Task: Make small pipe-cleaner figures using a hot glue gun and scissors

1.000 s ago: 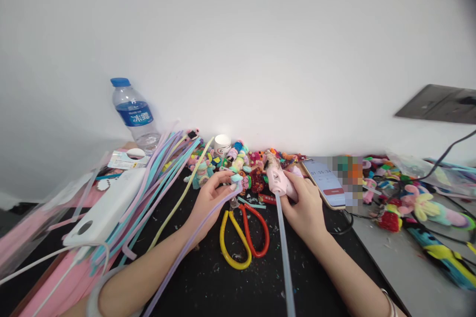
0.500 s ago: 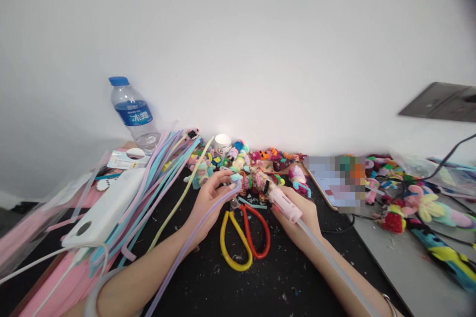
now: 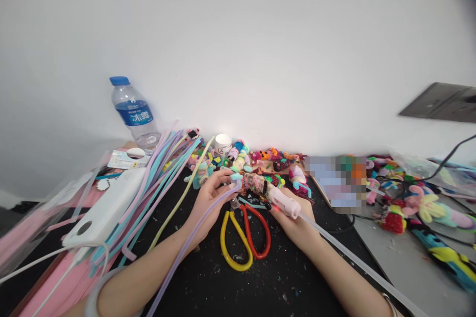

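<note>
My left hand [image 3: 213, 195] is closed, its fingertips pinching a small light-blue fuzzy piece [image 3: 235, 177] with a long purple pipe cleaner [image 3: 193, 230] trailing from it down over the forearm. My right hand [image 3: 297, 218] is wrapped round a pale pink hot glue gun [image 3: 284, 202], its grimy front end pointing left close to the blue piece. Whether the nozzle touches the piece I cannot tell. Out of the gun's back runs a long translucent glue stick [image 3: 345, 246]. Below and between my hands lie scissors [image 3: 256, 230] with one red and one yellow handle; the blades are mostly hidden.
Pipe cleaners [image 3: 152, 183] in pastel colours lie at left beside a white power bank [image 3: 106, 208] with a cable. A water bottle [image 3: 132, 114] stands by the wall. Colourful fuzzy figures [image 3: 238, 156] line the back. A phone [image 3: 327, 183] and more figures [image 3: 394, 215] are at right.
The glue gun has swung to a flatter angle, its front end nearer the blue piece and the glue stick shifted rightward. A red glow now shows at the gun. My left hand stays put.
</note>
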The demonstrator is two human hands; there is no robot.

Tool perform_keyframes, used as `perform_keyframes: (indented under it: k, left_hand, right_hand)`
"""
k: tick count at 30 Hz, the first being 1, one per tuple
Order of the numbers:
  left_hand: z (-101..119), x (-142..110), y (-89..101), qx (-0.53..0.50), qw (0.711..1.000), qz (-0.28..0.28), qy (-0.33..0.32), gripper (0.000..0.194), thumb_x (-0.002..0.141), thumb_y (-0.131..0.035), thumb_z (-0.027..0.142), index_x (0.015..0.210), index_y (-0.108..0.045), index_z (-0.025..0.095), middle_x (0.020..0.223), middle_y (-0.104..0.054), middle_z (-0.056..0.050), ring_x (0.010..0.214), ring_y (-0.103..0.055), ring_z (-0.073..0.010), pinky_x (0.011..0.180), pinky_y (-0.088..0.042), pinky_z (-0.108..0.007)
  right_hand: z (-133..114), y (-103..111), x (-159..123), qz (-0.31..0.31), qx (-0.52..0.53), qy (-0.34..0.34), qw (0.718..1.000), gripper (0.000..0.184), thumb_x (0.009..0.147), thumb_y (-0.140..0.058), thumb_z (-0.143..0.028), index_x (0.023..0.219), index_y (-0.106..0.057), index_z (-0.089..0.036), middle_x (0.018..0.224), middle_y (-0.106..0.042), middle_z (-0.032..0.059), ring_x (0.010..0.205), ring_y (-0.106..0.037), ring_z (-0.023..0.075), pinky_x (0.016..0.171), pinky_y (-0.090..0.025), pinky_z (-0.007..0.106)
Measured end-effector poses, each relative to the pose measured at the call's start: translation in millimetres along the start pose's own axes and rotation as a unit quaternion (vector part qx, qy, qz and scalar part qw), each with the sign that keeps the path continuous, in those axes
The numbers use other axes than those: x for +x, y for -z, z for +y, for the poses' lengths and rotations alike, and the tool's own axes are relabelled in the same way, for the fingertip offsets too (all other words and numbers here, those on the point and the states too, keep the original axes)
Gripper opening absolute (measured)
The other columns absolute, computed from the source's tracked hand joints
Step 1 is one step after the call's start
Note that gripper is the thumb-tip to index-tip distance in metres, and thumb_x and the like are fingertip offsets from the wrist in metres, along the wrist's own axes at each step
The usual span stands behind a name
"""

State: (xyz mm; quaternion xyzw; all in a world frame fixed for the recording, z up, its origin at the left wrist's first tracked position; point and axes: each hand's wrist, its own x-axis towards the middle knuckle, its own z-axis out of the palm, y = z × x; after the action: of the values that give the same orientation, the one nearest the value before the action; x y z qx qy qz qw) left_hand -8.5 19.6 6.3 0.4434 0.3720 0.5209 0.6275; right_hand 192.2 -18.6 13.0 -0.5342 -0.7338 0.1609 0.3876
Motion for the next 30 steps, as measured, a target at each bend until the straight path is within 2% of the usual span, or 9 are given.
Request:
perform_keyframes:
  k: [8, 13, 18, 23, 30]
  left_hand:
    - [1.7, -1.6, 0.5, -0.010, 1.000, -0.001, 0.008, 0.032, 0.074, -0.066, 0.026, 0.104, -0.054, 0.024, 0.097, -0.059, -0.001, 0.089, -0.060, -0.0135, 0.078, -0.050, -0.024]
    - [3.6, -3.3, 1.9, -0.049, 0.998, -0.008, 0.024, 0.031, 0.078, -0.063, 0.026, 0.107, -0.053, 0.024, 0.098, -0.061, -0.001, 0.089, -0.061, -0.0140, 0.082, -0.049, -0.028]
    - [2.8, -2.4, 3.8, -0.081, 0.996, -0.020, 0.031, 0.033, 0.079, -0.062, 0.024, 0.109, -0.050, 0.023, 0.098, -0.062, -0.003, 0.089, -0.062, -0.0149, 0.083, -0.049, -0.029]
    - [0.0, -1.8, 4.9, -0.096, 0.994, -0.038, 0.046, 0.032, 0.079, -0.063, 0.022, 0.109, -0.050, 0.024, 0.098, -0.063, -0.003, 0.088, -0.064, -0.0154, 0.083, -0.050, -0.028]
    - [-1.0, -2.9, 5.1, -0.140, 0.985, -0.066, 0.080, 0.034, 0.079, -0.063, 0.018, 0.110, -0.050, 0.023, 0.094, -0.064, -0.002, 0.087, -0.065, -0.0152, 0.085, -0.050, -0.029]
  right_hand:
    - [2.8, 0.8, -0.3, -0.016, 0.014, -0.001, 1.000, 0.021, 0.078, -0.055, -0.022, 0.096, -0.063, -0.018, 0.085, -0.070, 0.0048, 0.074, -0.065, 0.0187, 0.063, -0.051, 0.025]
    - [8.9, -2.5, -0.9, 0.008, 0.020, -0.001, 1.000, 0.015, 0.077, -0.053, -0.024, 0.086, -0.063, -0.018, 0.072, -0.067, 0.0035, 0.062, -0.062, 0.0181, 0.055, -0.049, 0.025]
    - [10.6, -4.6, -1.5, -0.016, 0.048, -0.016, 0.999, 0.016, 0.078, -0.052, -0.029, 0.072, -0.061, -0.016, 0.064, -0.062, 0.0027, 0.055, -0.056, 0.0158, 0.052, -0.046, 0.025]
    - [6.8, -3.5, -1.2, -0.013, 0.073, -0.039, 0.996, 0.019, 0.077, -0.051, -0.031, 0.066, -0.057, -0.016, 0.056, -0.054, 0.0004, 0.050, -0.048, 0.0131, 0.048, -0.042, 0.023]
    - [5.7, -4.3, -0.8, -0.009, 0.087, -0.043, 0.995, 0.018, 0.077, -0.052, -0.030, 0.066, -0.057, -0.016, 0.054, -0.050, -0.0009, 0.049, -0.043, 0.0118, 0.046, -0.039, 0.022]
